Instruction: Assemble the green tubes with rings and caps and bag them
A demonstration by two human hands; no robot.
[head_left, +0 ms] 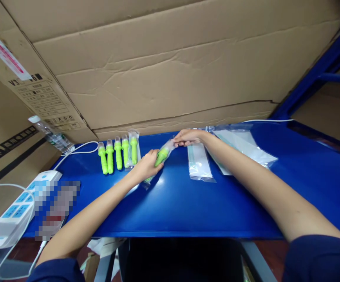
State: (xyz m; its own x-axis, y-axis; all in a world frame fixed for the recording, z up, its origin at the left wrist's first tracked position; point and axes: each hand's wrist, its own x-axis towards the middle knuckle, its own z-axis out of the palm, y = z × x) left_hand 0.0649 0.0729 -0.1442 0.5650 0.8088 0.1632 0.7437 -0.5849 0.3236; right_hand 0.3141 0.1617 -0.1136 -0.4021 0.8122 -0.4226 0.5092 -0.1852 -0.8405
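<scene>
My left hand [149,164] is wrapped around a lime-green stick with a clear cap [161,156], which lies inside a clear plastic bag [169,145]. At the bag's upper end, the fingers of my right hand [187,137] pinch the plastic. The bag's lower end sticks out below my left hand. Left of my hands, several more green sticks [118,153] with clear caps lie side by side, and the rightmost one [134,150] is in a clear bag. Beneath my right wrist lies a stack of flat clear bags [199,162].
Larger clear plastic sheets [246,145] lie at the right on the blue table [170,211]. To the left are a white power strip [20,207], cables, a pixelated flat object [60,205] and a clear bottle [52,135]. Cardboard [170,66] walls the back; a blue frame [311,66] stands right.
</scene>
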